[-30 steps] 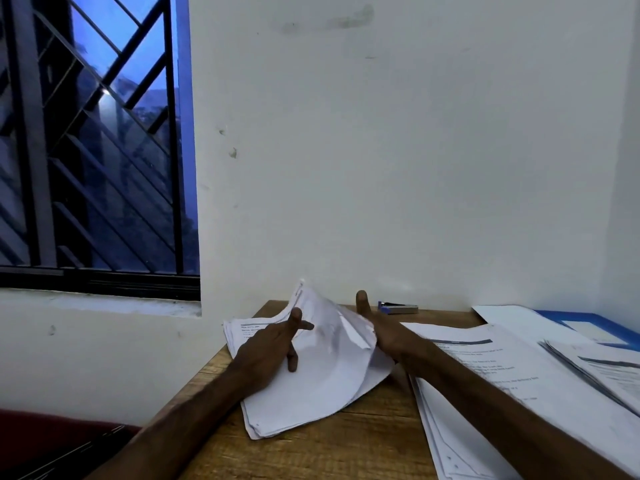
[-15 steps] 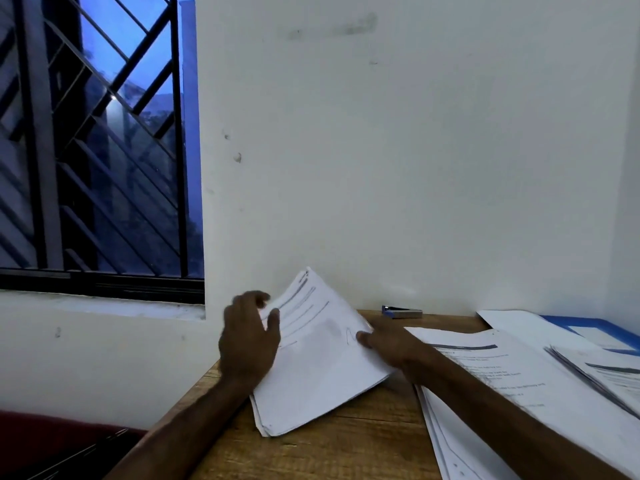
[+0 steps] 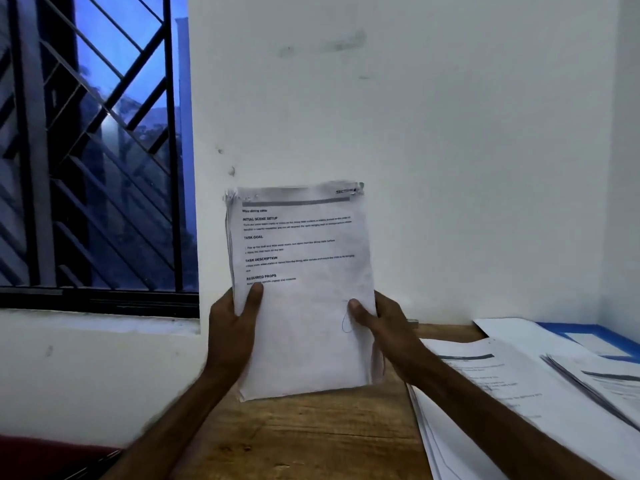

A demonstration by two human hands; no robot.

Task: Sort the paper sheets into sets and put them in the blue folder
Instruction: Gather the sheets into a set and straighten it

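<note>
Two hands hold one stack of white printed paper sheets point(image 3: 301, 289) upright in the head view, printed face toward the camera. The left hand point(image 3: 230, 327) grips the stack's left edge, thumb across the front and fingers hidden behind. The right hand point(image 3: 384, 327) grips the right edge a little lower in the same way.

A second ago these sheets lay loose and fanned near the far left corner of the brown wooden table point(image 3: 311, 438), with both hands gathering them. Now they stand as one block over that same part of the table. Whether the bottom edge touches the wood I cannot tell. I judge this set is being squared up, so it is close to ready for filing.

The blue folder point(image 3: 595, 336) lies at the far right corner, well apart from the stack and mostly covered, with only a strip of blue showing. A wide spread of printed white sheets point(image 3: 502, 386) takes up the right side of the table between the stack and the folder. A second fanned bundle of printed pages point(image 3: 602, 382) lies on it at the right edge. Those papers probably have to be shifted or reached over before anything goes into the folder. A black-barred window point(image 3: 86, 150) sits beyond the left edge.
</note>
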